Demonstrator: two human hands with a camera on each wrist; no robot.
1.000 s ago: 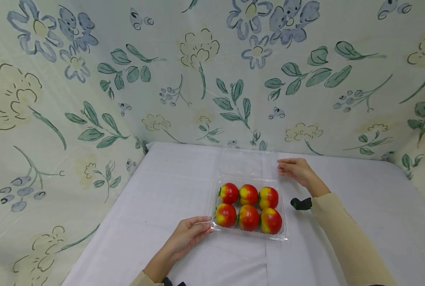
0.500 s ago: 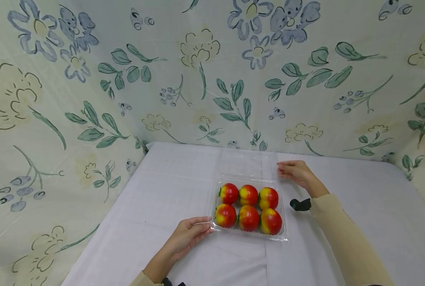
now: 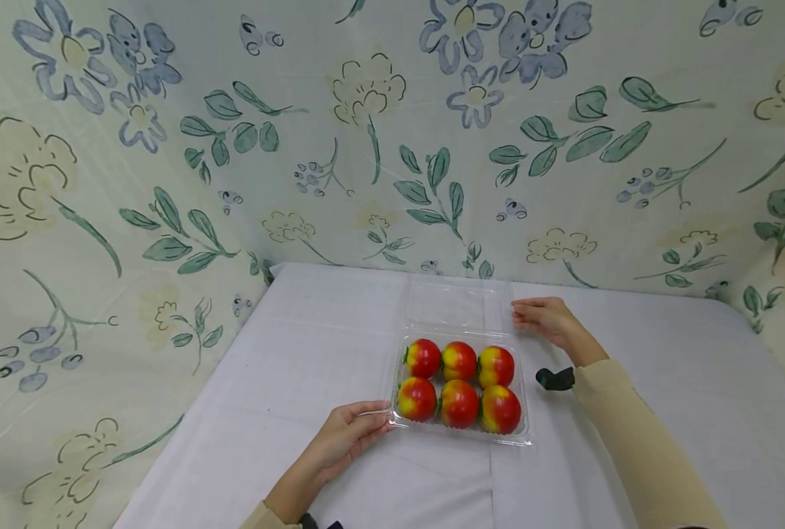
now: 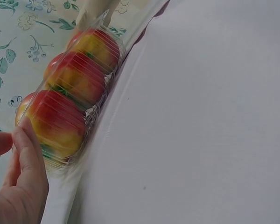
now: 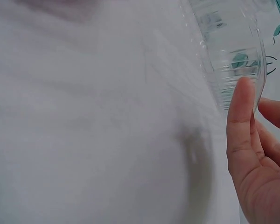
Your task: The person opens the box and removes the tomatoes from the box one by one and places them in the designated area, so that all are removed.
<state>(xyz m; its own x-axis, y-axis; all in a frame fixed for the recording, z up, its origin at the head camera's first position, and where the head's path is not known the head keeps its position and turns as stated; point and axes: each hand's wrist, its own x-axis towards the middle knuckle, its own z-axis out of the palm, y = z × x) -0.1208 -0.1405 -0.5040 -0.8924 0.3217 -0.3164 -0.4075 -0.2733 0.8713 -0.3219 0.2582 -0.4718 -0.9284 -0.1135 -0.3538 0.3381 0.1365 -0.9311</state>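
Observation:
A clear plastic clamshell box point(image 3: 460, 436) holds several round red-and-yellow fruits point(image 3: 460, 404), apple-like with bits of green, set in two rows. Its transparent lid point(image 3: 445, 305) is folded back on the far side, toward the patterned cloth. At the near left corner my left hand point(image 3: 344, 438) pinches the box rim between thumb and fingers; the left wrist view shows the fingers point(image 4: 29, 149) right beside the nearest fruit. My right hand point(image 3: 547, 323) pinches the right edge of the lid, with the forefinger point(image 5: 241, 114) along its ridged wall and the thumb across the rim.
A white cloth point(image 3: 313, 330) covers the table beneath the box. Behind and to the sides hangs a flower-patterned cloth point(image 3: 392, 213). A black strap end point(image 3: 555, 378) juts from the right sleeve point(image 3: 643, 433) close to the table.
The right hand and the lid's edge have dipped very slightly since one second ago. The left hand, the box and the fruits look unmoved.

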